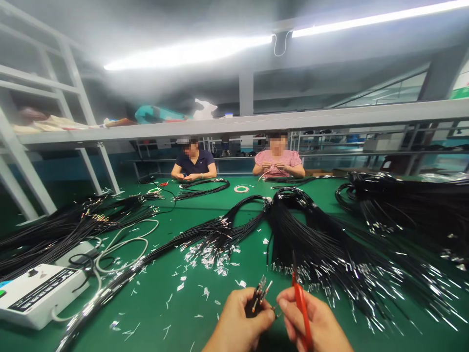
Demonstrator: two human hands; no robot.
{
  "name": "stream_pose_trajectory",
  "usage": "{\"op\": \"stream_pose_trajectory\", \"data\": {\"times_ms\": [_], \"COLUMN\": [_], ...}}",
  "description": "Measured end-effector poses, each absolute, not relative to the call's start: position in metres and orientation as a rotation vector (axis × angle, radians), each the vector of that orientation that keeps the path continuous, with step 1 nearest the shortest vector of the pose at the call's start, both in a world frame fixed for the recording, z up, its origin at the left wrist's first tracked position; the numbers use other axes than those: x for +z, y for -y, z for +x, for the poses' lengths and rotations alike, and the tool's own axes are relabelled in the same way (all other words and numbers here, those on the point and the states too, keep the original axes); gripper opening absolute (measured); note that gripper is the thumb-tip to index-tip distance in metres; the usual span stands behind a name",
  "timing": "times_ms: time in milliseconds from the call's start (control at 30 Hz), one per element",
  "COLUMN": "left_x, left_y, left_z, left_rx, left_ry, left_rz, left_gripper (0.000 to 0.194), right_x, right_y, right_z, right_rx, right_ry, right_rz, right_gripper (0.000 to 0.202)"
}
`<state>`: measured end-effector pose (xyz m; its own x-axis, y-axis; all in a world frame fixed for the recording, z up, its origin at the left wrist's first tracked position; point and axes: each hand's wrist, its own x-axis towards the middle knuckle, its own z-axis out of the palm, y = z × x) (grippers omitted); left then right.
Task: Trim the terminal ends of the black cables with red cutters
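Observation:
My left hand (pixel 240 320) is closed round a short bunch of black cables (pixel 257 299), whose bright stripped ends stick up above the fingers. Close beside it on the right, my right hand (pixel 311 320) grips a red-handled tool (pixel 302 305) with a slim dark point facing up and away; its exact kind is unclear. The right thumb and forefinger come near a cable end by the left thumb. Just beyond the hands, a thick bundle of black cables (pixel 300 230) fans out over the green tabletop (pixel 154 303), its silvery ends towards me.
More cable bundles lie at the left (pixel 120 215) and right (pixel 395 195). A white control box (pixel 44 293) with a grey cord stands at left. Clear plastic scraps (pixel 208 256) litter the middle. Two people (pixel 194 161) sit across, beneath an overhead shelf (pixel 220 124).

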<state>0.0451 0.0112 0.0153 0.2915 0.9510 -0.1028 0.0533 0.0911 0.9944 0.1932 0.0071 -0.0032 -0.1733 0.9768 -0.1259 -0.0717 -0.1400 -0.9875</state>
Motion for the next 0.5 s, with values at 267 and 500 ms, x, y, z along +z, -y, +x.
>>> {"op": "stream_pose_trajectory", "data": {"times_ms": [267,500], "left_x": [0.026,0.019], "left_y": [-0.009,-0.012], "left_z": [0.041,0.036], "left_rx": [0.918,0.823], "left_ry": [-1.022,-1.037], "left_rz": [1.310,1.325], "left_gripper": [0.017,0.031], "right_x": [-0.002,0.004], "right_y": [-0.006,-0.005], "right_z": [0.191,0.192], "right_rx": [1.399,1.354], "right_ry": [1.227,1.290], "right_rz": [-1.245,-1.250], "right_gripper": [0.046,0.043]}}
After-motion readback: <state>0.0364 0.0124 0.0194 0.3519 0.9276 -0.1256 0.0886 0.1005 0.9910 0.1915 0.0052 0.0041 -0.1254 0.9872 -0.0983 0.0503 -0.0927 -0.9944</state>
